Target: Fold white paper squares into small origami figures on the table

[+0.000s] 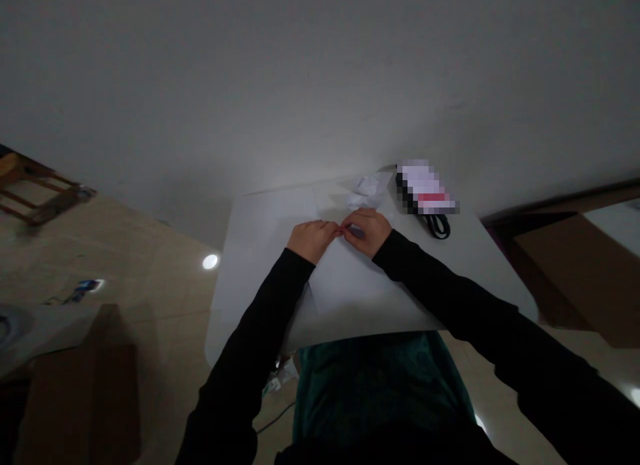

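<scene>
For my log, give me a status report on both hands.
Left hand, right hand: fingertips meet on white paper sheet. Small red item between them. Crumpled paper beyond.

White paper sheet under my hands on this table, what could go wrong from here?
The small red bit pinched between the left hand and right hand could slip; it's too small to identify. The white paper sheet may shift or crease, as it looks loose on the white table. The crumpled paper sits near the far edge and might get knocked off.
</scene>
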{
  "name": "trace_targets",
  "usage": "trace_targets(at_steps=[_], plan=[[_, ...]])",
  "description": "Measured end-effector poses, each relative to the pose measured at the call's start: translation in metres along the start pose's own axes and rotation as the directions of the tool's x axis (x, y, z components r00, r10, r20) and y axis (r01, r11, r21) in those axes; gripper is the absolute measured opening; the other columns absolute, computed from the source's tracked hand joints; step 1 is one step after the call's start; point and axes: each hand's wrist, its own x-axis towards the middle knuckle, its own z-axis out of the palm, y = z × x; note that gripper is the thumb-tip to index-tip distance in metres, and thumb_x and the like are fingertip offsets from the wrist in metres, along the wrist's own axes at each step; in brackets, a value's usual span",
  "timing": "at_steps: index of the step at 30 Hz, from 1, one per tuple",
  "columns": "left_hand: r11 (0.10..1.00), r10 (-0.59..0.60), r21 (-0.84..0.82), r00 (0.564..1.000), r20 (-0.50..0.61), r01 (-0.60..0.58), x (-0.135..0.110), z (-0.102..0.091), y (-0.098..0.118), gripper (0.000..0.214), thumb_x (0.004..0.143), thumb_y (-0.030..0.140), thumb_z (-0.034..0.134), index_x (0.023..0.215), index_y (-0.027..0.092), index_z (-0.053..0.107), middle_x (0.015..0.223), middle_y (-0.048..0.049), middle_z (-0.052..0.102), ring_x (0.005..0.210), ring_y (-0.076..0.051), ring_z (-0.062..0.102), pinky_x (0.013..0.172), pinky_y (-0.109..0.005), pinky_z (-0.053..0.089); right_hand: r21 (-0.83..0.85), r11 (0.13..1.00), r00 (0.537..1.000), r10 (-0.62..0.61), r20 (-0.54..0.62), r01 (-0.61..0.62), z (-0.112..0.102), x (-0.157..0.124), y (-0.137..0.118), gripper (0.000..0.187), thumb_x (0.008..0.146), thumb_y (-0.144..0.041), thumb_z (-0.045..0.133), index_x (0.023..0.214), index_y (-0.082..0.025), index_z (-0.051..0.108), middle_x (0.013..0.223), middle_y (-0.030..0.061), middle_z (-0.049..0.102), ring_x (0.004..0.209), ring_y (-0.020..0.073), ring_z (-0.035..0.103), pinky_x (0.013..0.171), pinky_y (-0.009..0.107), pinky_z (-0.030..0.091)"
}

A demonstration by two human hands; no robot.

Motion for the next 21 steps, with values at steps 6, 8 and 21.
trace_targets(at_steps=[6, 8, 21], plan=[[0.984, 0.001, -0.178, 0.999, -0.043, -0.008, 0.0, 0.004, -0.017, 0.023, 0.088, 0.037, 0.053, 0.085, 0.027, 0.073, 0.084, -0.0023, 0.074, 0.073, -0.017, 0.066, 0.062, -0.026, 0.043, -0.061, 0.998, 0.989, -0.01, -0.148, 0.001, -0.003, 0.001, -0.005, 0.004, 0.068, -0.02, 0.057, 0.065, -0.02, 0.06, 0.081, 0.0051, 0.07, 0.087, 0.0233, 0.062, 0.08, 0.038, 0.04], [0.973, 0.012, -0.231, 0.999, -0.035, -0.02, -0.001, 0.0, -0.026, 0.024, 0.087, 0.04, 0.053, 0.084, 0.027, 0.074, 0.084, -0.0024, 0.074, 0.075, -0.018, 0.068, 0.065, -0.027, 0.046, -0.071, 0.997, 0.984, 0.005, -0.18, -0.018, -0.006, 0.001, -0.002, 0.003, 0.067, -0.02, 0.058, 0.064, -0.02, 0.059, 0.079, 0.0038, 0.07, 0.088, 0.0236, 0.063, 0.082, 0.039, 0.039], [0.82, -0.257, -0.554, 0.957, -0.13, 0.145, -0.013, -0.004, -0.066, 0.014, 0.075, 0.038, 0.069, 0.076, 0.026, 0.076, 0.076, -0.0021, 0.074, 0.065, -0.018, 0.066, 0.065, -0.028, 0.048, -0.124, 0.978, 0.858, 0.081, -0.506, -0.166, -0.062, 0.001, 0.024, 0.011, 0.083, -0.022, 0.05, 0.084, -0.027, 0.06, 0.091, 0.0077, 0.064, 0.094, 0.0243, 0.058, 0.086, 0.041, 0.046]])
